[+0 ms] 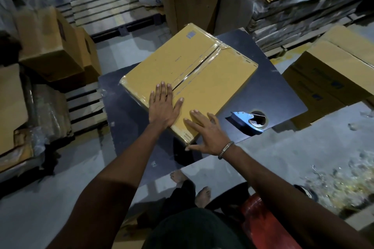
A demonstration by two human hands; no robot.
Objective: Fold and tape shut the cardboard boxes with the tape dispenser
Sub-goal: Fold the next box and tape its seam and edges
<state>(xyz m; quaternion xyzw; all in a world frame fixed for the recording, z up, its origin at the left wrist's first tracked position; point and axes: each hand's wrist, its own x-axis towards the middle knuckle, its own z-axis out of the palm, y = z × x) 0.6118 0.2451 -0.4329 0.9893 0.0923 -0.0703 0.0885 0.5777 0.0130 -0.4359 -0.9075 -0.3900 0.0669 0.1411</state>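
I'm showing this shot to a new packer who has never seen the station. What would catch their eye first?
First the yellow-brown cardboard box lying flat on the dark table, its centre seam shiny with clear tape. Both hands press flat on its near end, the left hand beside the seam, the right hand at the near corner. Next, the blue tape dispenser lying untouched on the table, right of the box.
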